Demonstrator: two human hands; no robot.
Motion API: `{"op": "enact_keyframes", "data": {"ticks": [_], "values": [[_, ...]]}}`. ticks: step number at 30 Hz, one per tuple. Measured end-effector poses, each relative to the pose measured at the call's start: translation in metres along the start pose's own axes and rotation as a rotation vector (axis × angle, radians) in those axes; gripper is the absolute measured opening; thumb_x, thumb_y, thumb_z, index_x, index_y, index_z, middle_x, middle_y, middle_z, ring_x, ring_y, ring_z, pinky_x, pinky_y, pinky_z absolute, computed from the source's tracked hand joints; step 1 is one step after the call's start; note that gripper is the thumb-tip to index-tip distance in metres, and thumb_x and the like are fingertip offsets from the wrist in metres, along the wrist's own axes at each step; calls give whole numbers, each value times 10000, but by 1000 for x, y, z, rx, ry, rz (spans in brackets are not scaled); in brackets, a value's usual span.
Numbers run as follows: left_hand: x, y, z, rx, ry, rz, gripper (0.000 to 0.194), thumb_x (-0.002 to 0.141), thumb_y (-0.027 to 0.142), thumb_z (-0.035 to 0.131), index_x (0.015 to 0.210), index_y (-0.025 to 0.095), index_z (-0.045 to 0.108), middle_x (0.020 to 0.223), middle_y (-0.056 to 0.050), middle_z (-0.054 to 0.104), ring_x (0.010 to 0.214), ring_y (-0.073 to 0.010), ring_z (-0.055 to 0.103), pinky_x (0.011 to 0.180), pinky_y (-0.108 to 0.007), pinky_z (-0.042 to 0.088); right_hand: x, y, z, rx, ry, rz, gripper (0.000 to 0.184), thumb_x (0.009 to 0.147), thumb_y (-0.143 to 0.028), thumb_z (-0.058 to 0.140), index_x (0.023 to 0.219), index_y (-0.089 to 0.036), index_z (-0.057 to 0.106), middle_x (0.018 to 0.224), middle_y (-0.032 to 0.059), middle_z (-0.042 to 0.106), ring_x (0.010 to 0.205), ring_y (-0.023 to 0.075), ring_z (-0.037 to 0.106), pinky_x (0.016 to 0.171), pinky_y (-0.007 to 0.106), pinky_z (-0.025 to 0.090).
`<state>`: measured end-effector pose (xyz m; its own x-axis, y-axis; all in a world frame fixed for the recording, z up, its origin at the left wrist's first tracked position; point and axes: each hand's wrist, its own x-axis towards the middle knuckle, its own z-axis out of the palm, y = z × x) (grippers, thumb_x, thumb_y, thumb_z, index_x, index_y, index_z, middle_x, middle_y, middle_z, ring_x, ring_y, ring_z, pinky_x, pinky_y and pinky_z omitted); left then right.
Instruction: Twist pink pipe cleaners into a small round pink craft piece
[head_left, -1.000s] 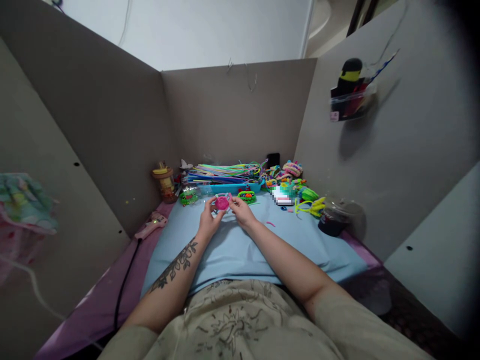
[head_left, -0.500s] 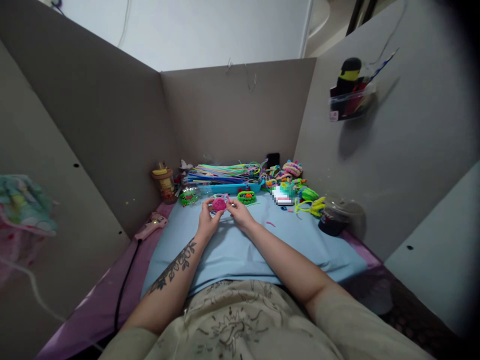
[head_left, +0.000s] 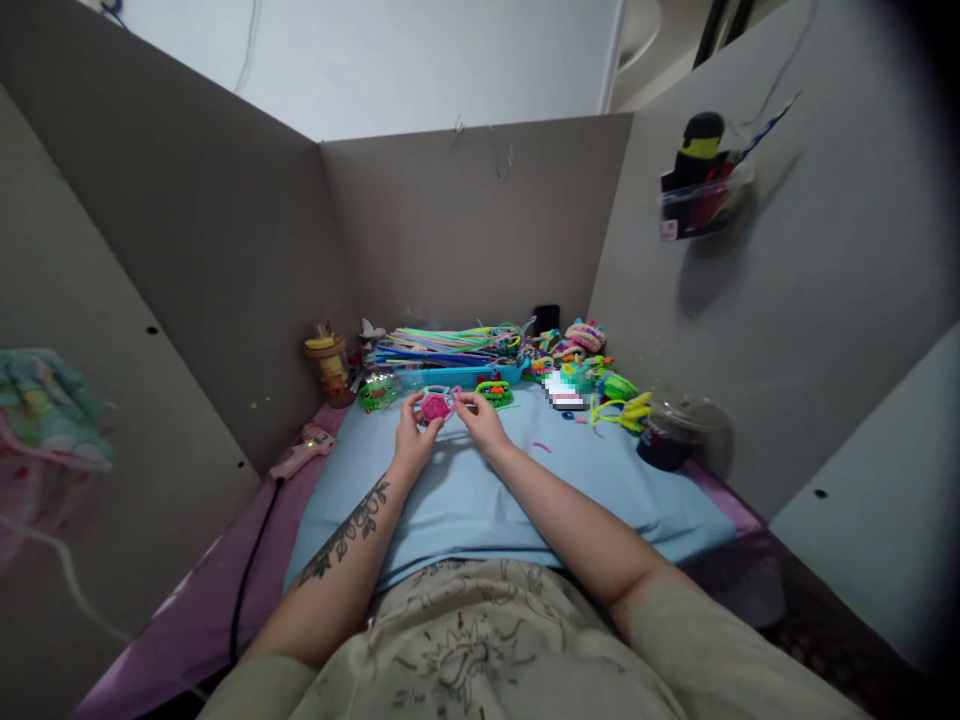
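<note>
A round pink pipe-cleaner piece [head_left: 435, 407] is held up over the blue cloth, with a tight coil in its middle and a paler ring around it. My left hand [head_left: 414, 438] grips its left and lower edge between thumb and fingers. At its right edge, my right hand [head_left: 482, 424] pinches a pink pipe-cleaner loop [head_left: 455, 396]. Just behind my right hand lies a green pipe-cleaner piece [head_left: 493, 392] with an orange spot. Another green piece [head_left: 377, 392], under clear plastic, is to the left of my left hand.
A blue tray [head_left: 469, 377] full of pipe cleaners stands at the back. A pink glue gun [head_left: 304, 453] lies left, near a brown-lidded cup [head_left: 330, 367]. Right are a dark lidded container [head_left: 667, 435] and yellow pipe cleaners [head_left: 634, 412]. Grey panels enclose the table.
The pink piece has tilted so its outer ring shows more clearly around the coil. My right fingers have shifted slightly at its right edge.
</note>
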<state>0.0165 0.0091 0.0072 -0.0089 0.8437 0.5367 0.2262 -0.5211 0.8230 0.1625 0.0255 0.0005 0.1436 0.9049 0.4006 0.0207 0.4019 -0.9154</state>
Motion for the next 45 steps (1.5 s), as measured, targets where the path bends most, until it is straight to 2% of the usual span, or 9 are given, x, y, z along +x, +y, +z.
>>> {"op": "enact_keyframes", "data": {"ticks": [2,5,11,16,21,26,33,36,45], "values": [[1,-2,0,-44,-9,-27,554,709,252,629,1203,176,389,1025,-92,630,888,-185,622,775,-309,469,5,5,-6,-71,63,-62,284,690,-355,568,921,-190,581,866,33,596,721,146,523,669,268,431],[3,-6,0,-126,-56,-51,557,688,259,641,1182,172,399,1030,-92,621,874,-180,622,764,-305,478,12,12,-14,-203,53,-106,308,675,-264,540,965,-188,609,800,26,608,698,152,526,670,281,439],[3,-9,1,-196,-137,-66,567,674,268,650,1170,166,397,952,-71,632,812,-160,622,721,-284,483,17,18,-19,-331,2,-118,166,665,-239,531,751,-193,664,692,15,612,675,164,533,685,305,439],[2,-7,0,-193,-165,-88,570,662,267,656,1166,164,409,900,-57,645,757,-152,622,684,-271,480,20,15,-25,-426,135,-148,144,633,-178,539,679,-196,673,723,40,599,712,179,524,731,332,437],[4,-9,0,-115,-109,-117,547,655,254,659,1139,158,425,820,-37,650,699,-147,615,666,-271,472,17,3,-30,-315,236,-200,148,700,-234,538,749,-189,670,784,54,618,780,191,551,752,334,453],[5,-15,0,-85,-58,-141,530,633,251,673,1106,161,450,789,-28,655,677,-157,620,637,-277,477,4,-15,-24,-251,149,-330,156,759,-244,518,800,-209,664,852,62,616,872,200,549,753,329,455],[6,-21,-1,-87,-59,-143,526,626,244,686,1093,169,455,837,-39,660,712,-162,628,665,-288,488,-6,-24,-19,-210,73,-380,131,777,-267,543,803,-224,664,858,52,625,869,191,568,743,322,470],[6,-20,-1,-68,-78,-142,528,630,246,683,1095,162,447,845,-42,654,713,-161,627,677,-289,483,-6,-22,-18,-163,13,-332,139,761,-284,557,804,-212,668,839,51,632,792,177,583,681,301,475],[4,-11,0,-70,-129,-45,505,644,262,680,1084,163,451,1012,-81,612,829,-176,628,766,-310,477,2,-10,-13,8,-172,60,190,671,-321,593,790,-181,638,508,-28,540,436,123,514,409,235,389]]}}
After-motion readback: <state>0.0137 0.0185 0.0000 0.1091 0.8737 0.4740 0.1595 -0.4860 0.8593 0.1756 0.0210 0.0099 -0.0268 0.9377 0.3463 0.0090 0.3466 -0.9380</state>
